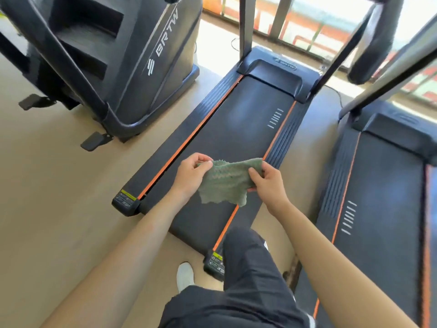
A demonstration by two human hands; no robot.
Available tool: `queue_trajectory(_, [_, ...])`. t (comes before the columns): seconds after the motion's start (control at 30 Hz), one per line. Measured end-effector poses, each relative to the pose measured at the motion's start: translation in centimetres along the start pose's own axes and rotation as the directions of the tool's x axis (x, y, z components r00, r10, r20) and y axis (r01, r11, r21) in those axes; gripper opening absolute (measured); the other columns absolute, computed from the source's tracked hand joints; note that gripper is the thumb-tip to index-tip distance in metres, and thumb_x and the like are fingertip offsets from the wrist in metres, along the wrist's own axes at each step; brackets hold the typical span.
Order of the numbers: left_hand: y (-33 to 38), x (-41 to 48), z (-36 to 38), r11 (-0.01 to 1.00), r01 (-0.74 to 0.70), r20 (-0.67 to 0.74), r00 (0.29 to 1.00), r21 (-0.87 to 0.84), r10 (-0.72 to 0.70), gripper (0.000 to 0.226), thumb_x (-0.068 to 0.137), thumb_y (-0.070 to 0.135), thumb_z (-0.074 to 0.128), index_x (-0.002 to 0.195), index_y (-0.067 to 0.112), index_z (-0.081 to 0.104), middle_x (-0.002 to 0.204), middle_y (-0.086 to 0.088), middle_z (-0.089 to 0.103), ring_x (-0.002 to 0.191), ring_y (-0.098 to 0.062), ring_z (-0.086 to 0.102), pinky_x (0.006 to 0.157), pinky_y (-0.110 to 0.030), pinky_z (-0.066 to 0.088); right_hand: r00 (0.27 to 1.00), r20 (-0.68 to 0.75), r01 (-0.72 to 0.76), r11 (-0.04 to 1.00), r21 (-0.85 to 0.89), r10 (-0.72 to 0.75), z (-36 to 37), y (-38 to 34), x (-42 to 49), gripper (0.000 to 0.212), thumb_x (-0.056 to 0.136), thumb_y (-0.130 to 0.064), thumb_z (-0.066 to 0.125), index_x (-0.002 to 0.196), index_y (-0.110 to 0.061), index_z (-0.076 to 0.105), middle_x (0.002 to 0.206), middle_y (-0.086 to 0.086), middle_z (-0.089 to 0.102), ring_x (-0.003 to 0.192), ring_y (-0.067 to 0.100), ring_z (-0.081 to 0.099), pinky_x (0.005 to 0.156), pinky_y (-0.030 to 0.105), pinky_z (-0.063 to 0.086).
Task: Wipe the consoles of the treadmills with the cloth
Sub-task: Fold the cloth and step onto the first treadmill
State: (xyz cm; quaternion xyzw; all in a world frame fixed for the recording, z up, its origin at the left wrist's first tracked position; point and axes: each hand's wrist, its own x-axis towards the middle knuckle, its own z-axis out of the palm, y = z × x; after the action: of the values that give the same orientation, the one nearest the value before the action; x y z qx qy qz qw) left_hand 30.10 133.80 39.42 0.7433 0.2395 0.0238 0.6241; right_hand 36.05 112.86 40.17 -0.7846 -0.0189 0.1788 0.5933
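I hold a green textured cloth (223, 182) stretched between both hands above the rear of a black treadmill (236, 129) with orange side stripes. My left hand (191, 174) pinches the cloth's left upper corner. My right hand (268, 179) pinches its right edge. The cloth's lower part hangs loose. The treadmill's uprights rise out of the top of the frame and its console is out of view. A second treadmill (383, 200) of the same kind lies to the right, its console also out of view.
A large black stair-climbing machine (113, 60) stands at the left on the beige floor (52, 185). My legs in black trousers and a white shoe (185, 275) are at the treadmill's rear edge. Windows and a railing run along the back.
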Motion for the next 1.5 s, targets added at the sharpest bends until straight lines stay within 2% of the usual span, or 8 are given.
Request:
queue_trajectory(0.27, [9.3, 15.5, 0.7, 0.979, -0.206, 0.229, 0.953, 0.006, 0.199, 0.016, 0.096, 0.012, 0.066, 0.105, 0.025, 0.069, 0.103, -0.001, 0.074, 0.092, -0.012, 0.067, 0.084, -0.031, 0.054, 0.970, -0.238, 0.059, 0.998, 0.004, -0.057, -1.2, -5.5, 11.7, 0.012, 0.095, -0.016, 0.057, 0.099, -0.012, 0.068, 0.096, 0.020, 0.070, 0.090, 0.040, 0.068, 0.070, 0.056, 0.060])
queue_trajectory(0.4, [13.9, 23.0, 2.9, 0.955, -0.291, 0.309, 0.914, 0.054, 0.261, 0.016, 0.094, 0.015, 0.071, 0.104, 0.027, 0.076, 0.099, 0.009, 0.076, 0.095, -0.010, 0.070, 0.088, -0.031, 0.057, 0.936, -0.341, 0.097, 0.995, -0.003, -0.092, -3.2, -7.7, 17.7, 0.007, 0.089, -0.024, 0.062, 0.091, -0.021, 0.068, 0.089, 0.009, 0.072, 0.087, 0.037, 0.067, 0.076, 0.057, 0.057])
queue_trajectory(0.67, [30.9, 32.5, 8.3, 0.962, -0.271, 0.436, 0.870, 0.035, 0.229, 0.017, 0.094, 0.012, 0.070, 0.103, 0.026, 0.075, 0.084, 0.016, 0.072, 0.078, -0.002, 0.065, 0.074, -0.022, 0.052, 0.883, -0.466, 0.067, 0.998, 0.018, -0.051, -11.0, -20.2, 24.9, 0.011, 0.094, -0.009, 0.064, 0.090, -0.020, 0.066, 0.082, 0.001, 0.070, 0.079, 0.026, 0.064, 0.070, 0.036, 0.055])
queue_trajectory(0.8, [39.5, 38.4, 10.0, 0.935, -0.344, 0.485, 0.834, 0.089, 0.261, 0.022, 0.091, 0.019, 0.075, 0.105, 0.035, 0.075, 0.098, 0.011, 0.076, 0.092, -0.011, 0.070, 0.085, -0.034, 0.058, 0.845, -0.532, 0.096, 0.995, 0.040, -0.060, -15.6, -27.8, 29.3, 0.013, 0.094, -0.008, 0.064, 0.092, -0.020, 0.067, 0.086, -0.001, 0.071, 0.079, 0.019, 0.066, 0.071, 0.031, 0.055])
queue_trajectory(0.93, [47.6, 45.2, 13.5, 0.890, -0.438, 0.497, 0.804, 0.126, 0.325, 0.018, 0.090, 0.023, 0.075, 0.092, 0.041, 0.075, 0.088, 0.012, 0.075, 0.083, -0.011, 0.069, 0.083, -0.036, 0.059, 0.792, -0.606, 0.102, 0.995, 0.013, -0.073, -20.1, -33.9, 35.5, 0.008, 0.095, -0.015, 0.063, 0.091, -0.020, 0.067, 0.084, 0.001, 0.071, 0.080, 0.023, 0.065, 0.073, 0.037, 0.054])
queue_trajectory(1.1, [55.4, 54.5, 19.0, 0.819, -0.561, 0.514, 0.742, 0.123, 0.431, 0.010, 0.093, 0.019, 0.071, 0.097, 0.026, 0.076, 0.086, 0.012, 0.070, 0.079, -0.006, 0.062, 0.076, -0.025, 0.051, 0.708, -0.703, 0.082, 0.996, -0.021, -0.073, -25.5, -38.2, 45.4, 0.017, 0.094, -0.025, 0.062, 0.079, -0.016, 0.059, 0.080, 0.014, 0.063, 0.069, 0.013, 0.051, 0.069, 0.045, 0.050])
queue_trajectory(1.33, [61.6, 69.1, 25.7, 0.749, -0.655, 0.559, 0.660, 0.102, 0.501, 0.009, 0.091, 0.019, 0.072, 0.097, 0.022, 0.078, 0.088, 0.012, 0.073, 0.070, 0.005, 0.057, 0.070, -0.017, 0.045, 0.627, -0.776, 0.033, 0.998, -0.058, -0.066, -32.1, -41.3, 59.7, 0.036, 0.082, -0.050, 0.054, 0.088, -0.015, 0.060, 0.086, 0.013, 0.065, 0.083, 0.033, 0.063, 0.076, 0.057, 0.055])
queue_trajectory(1.5, [65.1, 77.7, 30.9, 0.742, -0.666, 0.609, 0.621, 0.080, 0.493, 0.009, 0.089, 0.016, 0.073, 0.094, 0.022, 0.077, 0.082, 0.014, 0.069, 0.072, 0.001, 0.057, 0.073, -0.021, 0.047, 0.602, -0.798, -0.015, 0.998, -0.055, -0.035, -36.6, -42.5, 68.1, 0.015, 0.084, -0.039, 0.059, 0.085, -0.024, 0.061, 0.083, 0.010, 0.065, 0.073, 0.022, 0.058, 0.069, 0.055, 0.058])
